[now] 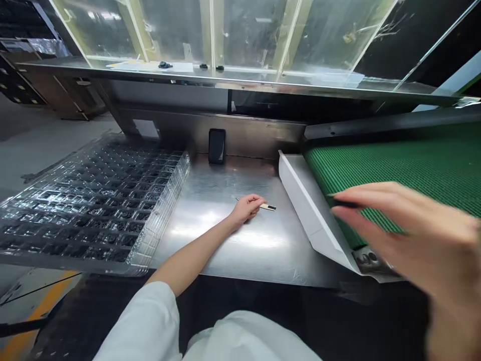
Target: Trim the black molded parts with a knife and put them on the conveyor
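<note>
My left hand rests on the steel worktop, fingers curled round a thin tool with a pale tip that pokes out to the right. My right hand is close to the camera and blurred, fingers stretched out over the green conveyor belt. A small dark piece sits at its fingertips; whether the fingers pinch it I cannot tell.
A stack of clear plastic trays with several small dark parts fills the left side. A white angled guide borders the belt. A black phone leans on the steel back wall. Glass panels stand above a shelf.
</note>
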